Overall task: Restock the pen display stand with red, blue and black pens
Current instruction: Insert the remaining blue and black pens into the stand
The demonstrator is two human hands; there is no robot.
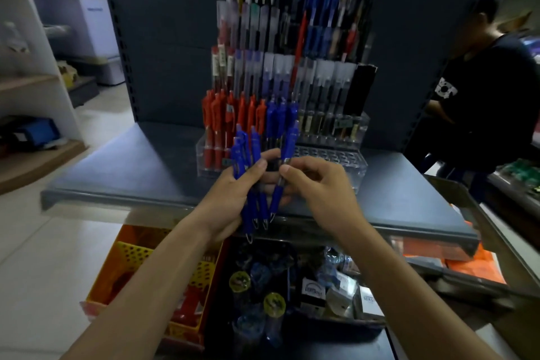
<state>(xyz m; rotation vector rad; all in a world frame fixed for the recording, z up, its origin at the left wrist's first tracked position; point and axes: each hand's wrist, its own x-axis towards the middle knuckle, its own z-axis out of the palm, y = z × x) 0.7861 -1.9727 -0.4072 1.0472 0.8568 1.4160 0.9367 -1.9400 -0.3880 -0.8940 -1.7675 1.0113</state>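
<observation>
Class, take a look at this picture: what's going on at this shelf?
A person is restocking a clear pen display stand on a grey shelf. The left hand grips a bunch of blue pens, and the right hand pinches a single blue pen beside that bunch, in front of the stand. The stand's front left holds red pens, with stocked blue pens next to them; the slots at its front right are empty.

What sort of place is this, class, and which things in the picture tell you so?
Probably a stationery shop: a tiered pen stand sits on a metal shelf, baskets of packaged goods lie below, and the left hand and right hand hold blue pens.
</observation>
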